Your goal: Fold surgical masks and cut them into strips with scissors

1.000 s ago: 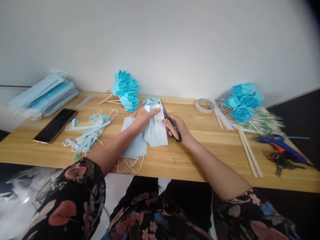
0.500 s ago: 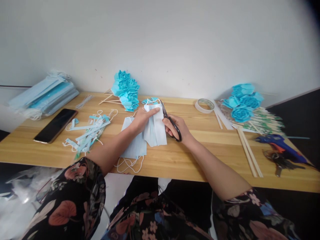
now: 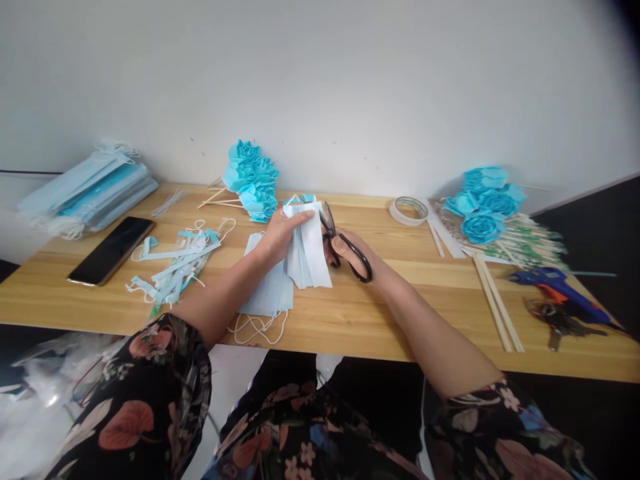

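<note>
Over the middle of the table, my left hand (image 3: 281,235) pinches a pale blue face mask (image 3: 310,250) near its top, thumb across the front. The fingers behind the mask are hidden. My right hand (image 3: 354,248) is closed round the black handles of a pair of scissors (image 3: 361,261), whose blades point up and stand partly apart beside the mask's right edge. More face masks (image 3: 265,290) with white ear loops lie under and beside my left forearm. Cut mask strips (image 3: 185,260) form a loose heap to the left.
A mask stack (image 3: 95,190) and a phone (image 3: 113,250) are on the left. Blue fabric flowers (image 3: 253,180) lie at the back, with more blue flowers (image 3: 485,207) at right. Tape (image 3: 409,211), wooden sticks (image 3: 495,303), a glue gun (image 3: 560,290) and keys (image 3: 560,327) are also there.
The scissors have drawn slightly away to the right from the mask's edge, and their blades have opened. My left hand has shifted a little left with the mask.
</note>
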`<state>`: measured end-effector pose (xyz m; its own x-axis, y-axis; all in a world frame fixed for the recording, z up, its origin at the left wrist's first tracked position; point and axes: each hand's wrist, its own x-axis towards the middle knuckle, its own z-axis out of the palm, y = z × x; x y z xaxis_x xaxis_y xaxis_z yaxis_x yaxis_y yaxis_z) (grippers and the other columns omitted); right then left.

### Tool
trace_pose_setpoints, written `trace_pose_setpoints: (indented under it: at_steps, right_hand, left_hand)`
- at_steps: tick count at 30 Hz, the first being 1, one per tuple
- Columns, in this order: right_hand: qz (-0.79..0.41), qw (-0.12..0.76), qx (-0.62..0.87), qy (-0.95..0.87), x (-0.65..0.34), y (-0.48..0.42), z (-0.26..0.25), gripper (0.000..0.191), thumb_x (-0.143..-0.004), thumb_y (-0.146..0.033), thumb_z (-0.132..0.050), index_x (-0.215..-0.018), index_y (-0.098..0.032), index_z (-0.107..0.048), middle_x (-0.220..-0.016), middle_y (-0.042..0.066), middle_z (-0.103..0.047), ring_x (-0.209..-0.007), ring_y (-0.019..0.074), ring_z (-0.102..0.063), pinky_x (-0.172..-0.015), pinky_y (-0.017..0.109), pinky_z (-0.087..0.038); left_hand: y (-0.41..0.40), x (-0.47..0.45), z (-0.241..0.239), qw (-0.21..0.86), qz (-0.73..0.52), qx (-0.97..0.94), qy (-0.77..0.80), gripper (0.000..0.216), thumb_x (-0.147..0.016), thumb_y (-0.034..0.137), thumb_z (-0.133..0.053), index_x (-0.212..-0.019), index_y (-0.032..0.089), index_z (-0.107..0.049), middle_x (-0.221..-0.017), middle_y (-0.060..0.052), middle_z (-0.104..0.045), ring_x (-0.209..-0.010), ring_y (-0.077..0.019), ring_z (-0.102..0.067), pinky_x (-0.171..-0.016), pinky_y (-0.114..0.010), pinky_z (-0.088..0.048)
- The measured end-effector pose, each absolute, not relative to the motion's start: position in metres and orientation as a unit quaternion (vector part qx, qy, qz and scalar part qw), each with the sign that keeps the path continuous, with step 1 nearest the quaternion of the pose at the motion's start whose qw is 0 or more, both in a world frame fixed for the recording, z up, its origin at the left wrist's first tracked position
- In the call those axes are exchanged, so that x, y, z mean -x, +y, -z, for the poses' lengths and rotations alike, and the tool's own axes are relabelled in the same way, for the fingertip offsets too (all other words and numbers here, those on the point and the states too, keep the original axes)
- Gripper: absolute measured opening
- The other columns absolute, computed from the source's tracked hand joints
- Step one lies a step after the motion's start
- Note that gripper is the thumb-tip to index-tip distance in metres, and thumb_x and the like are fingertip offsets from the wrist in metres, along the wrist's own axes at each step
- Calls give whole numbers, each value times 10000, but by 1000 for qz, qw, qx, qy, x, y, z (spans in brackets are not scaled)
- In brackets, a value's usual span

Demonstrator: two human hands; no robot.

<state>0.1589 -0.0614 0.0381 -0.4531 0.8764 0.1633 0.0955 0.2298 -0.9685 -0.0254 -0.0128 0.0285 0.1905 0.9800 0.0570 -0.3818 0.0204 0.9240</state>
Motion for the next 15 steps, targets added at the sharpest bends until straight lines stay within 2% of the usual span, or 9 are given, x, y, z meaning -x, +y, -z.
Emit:
trace_pose_setpoints:
  at_steps: [3,6,8,12,15]
  right_hand:
    - [-537,346,322,-698,-168,-61,-48,604,-875,-766,-572,-1018,-181,-625,-748,13,-592,-641,134,-534,-603,279,-438]
    - [-574,307,293,-700,-180,-57,-50,538,-884,-673,-647,-1076,-171,-640,-729,1,-582,-597,120,-508,-595,281,-456]
    - [-581,353,281,-678,-187,-51,-47,520,-864,-646,-685,-1098,-184,-644,-702,-16,-561,-575,124,-504,-606,301,-500]
    - [-498,534,349,-587,-189,-39,-40,508,-784,-638,-759,-1078,-239,-644,-721,-23,-546,-623,150,-567,-606,311,-536]
    - [-435,580,399,-562,-184,-37,-39,516,-727,-592,-820,-1074,-259,-632,-814,-9,-590,-694,156,-605,-645,314,-548]
  left_hand:
    - [-6,30,-31,631,-574,-398,338,405,-645,440,-857,-828,169,-618,-613,7,-600,-556,-135,-564,-592,-285,-524]
    - [-2,32,-31,622,-591,-393,332,440,-644,461,-849,-882,154,-640,-664,-23,-639,-597,-154,-592,-598,-291,-522]
    - [-3,31,-31,625,-585,-395,334,448,-649,456,-845,-912,153,-646,-694,-32,-659,-618,-167,-611,-614,-303,-526]
    - [-9,25,-30,643,-551,-408,340,426,-662,442,-858,-901,153,-657,-709,-37,-677,-642,-176,-631,-655,-317,-532]
    - [-15,21,-29,663,-515,-426,338,442,-656,437,-875,-926,147,-680,-718,-33,-684,-626,-159,-618,-659,-313,-528]
